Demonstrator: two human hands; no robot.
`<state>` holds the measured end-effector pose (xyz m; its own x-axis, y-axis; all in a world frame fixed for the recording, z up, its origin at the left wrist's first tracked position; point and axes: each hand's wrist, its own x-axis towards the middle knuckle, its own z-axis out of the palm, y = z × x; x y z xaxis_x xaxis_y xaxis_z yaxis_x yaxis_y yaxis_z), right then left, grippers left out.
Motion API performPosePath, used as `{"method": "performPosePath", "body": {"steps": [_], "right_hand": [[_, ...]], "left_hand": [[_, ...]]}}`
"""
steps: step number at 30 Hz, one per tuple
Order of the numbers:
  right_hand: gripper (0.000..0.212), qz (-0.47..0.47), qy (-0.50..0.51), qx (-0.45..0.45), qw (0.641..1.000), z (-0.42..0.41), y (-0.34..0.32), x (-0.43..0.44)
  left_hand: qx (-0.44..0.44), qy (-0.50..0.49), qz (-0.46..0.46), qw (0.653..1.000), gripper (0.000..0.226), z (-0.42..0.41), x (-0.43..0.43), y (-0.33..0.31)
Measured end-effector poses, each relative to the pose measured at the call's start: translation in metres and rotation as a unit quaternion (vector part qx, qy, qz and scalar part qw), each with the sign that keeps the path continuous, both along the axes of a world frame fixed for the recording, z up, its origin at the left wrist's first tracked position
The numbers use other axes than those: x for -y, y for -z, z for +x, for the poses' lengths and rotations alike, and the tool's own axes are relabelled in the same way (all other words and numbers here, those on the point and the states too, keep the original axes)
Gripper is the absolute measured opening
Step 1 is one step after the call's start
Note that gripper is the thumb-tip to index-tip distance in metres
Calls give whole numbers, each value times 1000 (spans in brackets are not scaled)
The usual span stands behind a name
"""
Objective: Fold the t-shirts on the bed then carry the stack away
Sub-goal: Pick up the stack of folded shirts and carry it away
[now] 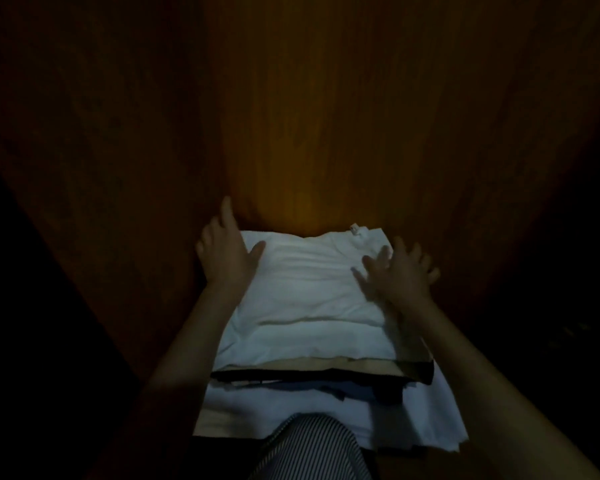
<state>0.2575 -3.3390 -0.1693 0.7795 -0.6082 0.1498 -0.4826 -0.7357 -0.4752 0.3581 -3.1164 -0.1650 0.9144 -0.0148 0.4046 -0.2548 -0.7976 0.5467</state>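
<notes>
In dim light, a stack (309, 341) of folded t-shirts fills the lower centre of the frame, directly in front of a person and hard up against a reddish-brown wooden panel (309, 116) that covers the whole upper half. A white t-shirt (312, 282) lies on top, with a small label (355, 230) showing at its far edge, right of centre. Beneath it, along the near edge, a tan layer (309, 367), a dark layer (291, 377) and a lower white layer (291, 410) stick out unevenly.

The left hand (224, 254) sits at the far left corner of the stack, just left of centre. Its fingers are straight, the forefinger points up along the wood, and the thumb lies flat on the white cloth. The right hand (400, 271), slightly blurred, rests on the far right part of the top shirt with its fingers spread wide and pinching nothing. Both bare forearms run in from the lower corners of the frame along either side of the stack.

Striped fabric (312, 448) shows at the bottom centre, below the stack's near edge. What the stack rests on cannot be told. The edges of the frame, at left and right, fall away into darkness.
</notes>
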Motion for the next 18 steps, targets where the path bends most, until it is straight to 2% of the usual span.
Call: {"method": "performPosePath", "body": {"steps": [1, 2, 4, 5, 7, 9, 14, 18], "right_hand": [[79, -26, -39, 21, 999, -8, -8, -10], [78, -38, -82, 19, 996, -15, -9, -19], [83, -46, -135, -44, 989, -28, 20, -32], [89, -53, -141, -54, 987, -35, 42, -39], [90, -53, -131, -34, 989, -44, 80, -48], [80, -72, -119, -14, 990, -38, 94, -50], [81, -65, -105, -5, 992, -21, 75, -53], [68, -93, -98, 37, 990, -31, 84, -56]], "left_hand": [[34, 33, 37, 998, 79, -12, 5, -11], [21, 74, 84, 993, 71, -21, 9, -13], [-103, 132, 188, 968, 70, -38, 15, 12], [-154, 145, 205, 956, 72, -45, 16, 32], [-145, 134, 179, 964, 73, -56, 14, 71], [-116, 111, 159, 974, 73, -49, 13, 87], [-161, 139, 133, 968, 73, -28, 16, 69], [-144, 138, 157, 967, 78, -43, 7, 69]]}}
